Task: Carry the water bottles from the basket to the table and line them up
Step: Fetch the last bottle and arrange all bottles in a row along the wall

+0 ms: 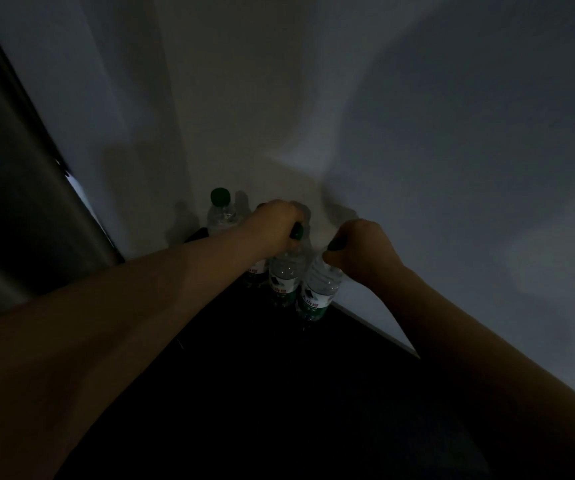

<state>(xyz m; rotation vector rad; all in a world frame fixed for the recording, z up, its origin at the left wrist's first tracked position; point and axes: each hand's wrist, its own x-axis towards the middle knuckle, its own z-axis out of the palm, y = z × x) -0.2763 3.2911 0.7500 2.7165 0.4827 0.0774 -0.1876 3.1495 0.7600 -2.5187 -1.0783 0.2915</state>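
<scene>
Light very dim.

- Four water bottles in view, in a row on the dark table (244, 375) close to the white wall (417, 133). Basket not in view.
- Left hand (272, 226) is curled over the green cap (296, 232) of the middle bottle (284, 275).
- Right hand (362, 251) pinches the cap (336, 244) of the near bottle (320, 289), just beside the middle one.
- Far bottle (222, 213) stands alone and untouched.
- A fourth bottle (256, 271) is mostly hidden behind the left wrist.
- Cannot tell whether the held bases rest on the table; too dark.

Handling, judged:
- The bottles look full, so fairly heavy for their size.
- Thin clear walls would dent under a squeeze.
- The ribbed cap and stiff neck make the firmest hold.
- Hung from the cap, a bottle can swing and knock its neighbour.
</scene>
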